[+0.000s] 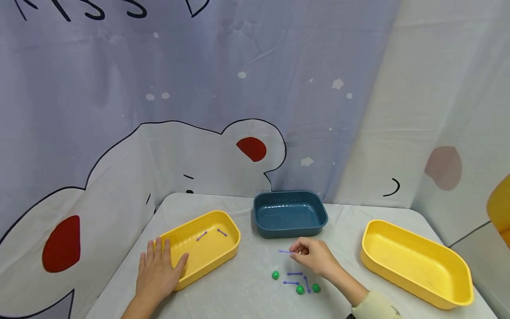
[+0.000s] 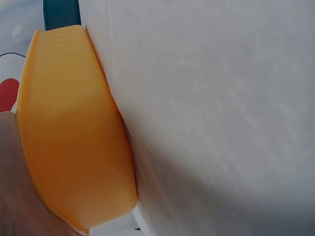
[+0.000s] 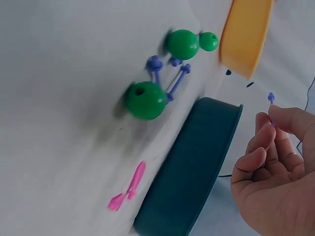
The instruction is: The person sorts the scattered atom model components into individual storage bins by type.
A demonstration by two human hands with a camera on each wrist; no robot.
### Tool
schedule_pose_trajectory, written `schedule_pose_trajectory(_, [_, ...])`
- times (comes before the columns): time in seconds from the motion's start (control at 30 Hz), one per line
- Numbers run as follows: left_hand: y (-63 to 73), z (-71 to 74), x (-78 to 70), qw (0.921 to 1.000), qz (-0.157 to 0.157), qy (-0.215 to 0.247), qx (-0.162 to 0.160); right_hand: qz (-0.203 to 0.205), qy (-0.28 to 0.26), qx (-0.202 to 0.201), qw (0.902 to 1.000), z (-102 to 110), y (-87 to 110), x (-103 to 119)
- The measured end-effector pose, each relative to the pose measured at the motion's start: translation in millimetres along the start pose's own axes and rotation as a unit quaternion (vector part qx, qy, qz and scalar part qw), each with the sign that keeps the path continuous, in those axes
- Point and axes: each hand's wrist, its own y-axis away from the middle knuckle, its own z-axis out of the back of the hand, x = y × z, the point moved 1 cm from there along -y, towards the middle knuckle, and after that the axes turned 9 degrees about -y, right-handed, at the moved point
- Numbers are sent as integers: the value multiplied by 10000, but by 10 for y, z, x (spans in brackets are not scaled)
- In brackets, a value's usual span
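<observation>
My right hand (image 1: 314, 257) pinches a small purple stick with knobbed ends (image 1: 283, 251) between thumb and fingertips, above the table in front of the blue bin. In the right wrist view the stick's end (image 3: 271, 97) stands out past the thumb. Below that hand lie three more purple sticks (image 1: 295, 274) and three green balls with holes (image 1: 300, 289). My left hand (image 1: 157, 272) rests, fingers straight and spread, over the near left rim of a yellow bin (image 1: 211, 261). Two purple sticks (image 1: 202, 235) lie inside that bin.
A dark blue bin (image 1: 291, 232) stands at the back middle. Another yellow bin (image 1: 418, 274) stands on the right. A pink forked piece (image 3: 129, 189) lies on the table by the blue bin in the right wrist view. A printed curtain (image 1: 199, 88) hangs behind the table.
</observation>
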Motion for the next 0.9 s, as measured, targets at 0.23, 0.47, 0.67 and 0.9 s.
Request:
schedule_pose_trajectory(0.23, [3,0,-10,9999,15,-11,-106,238,-75,74,9997,-123,-124,81])
schedule_pose_trajectory(0.47, [9,12,-4,10000,-52,51,-37,430,-118,173,9989,-235,-248,196])
schedule_pose_trajectory(0.67, [6,19,-3,10000,-65,41,13,401,-194,279,9986,-338,-341,279])
schedule_pose_trajectory(0.9, [9,11,0,10000,-49,56,58,409,-219,378,9982,-446,-459,366])
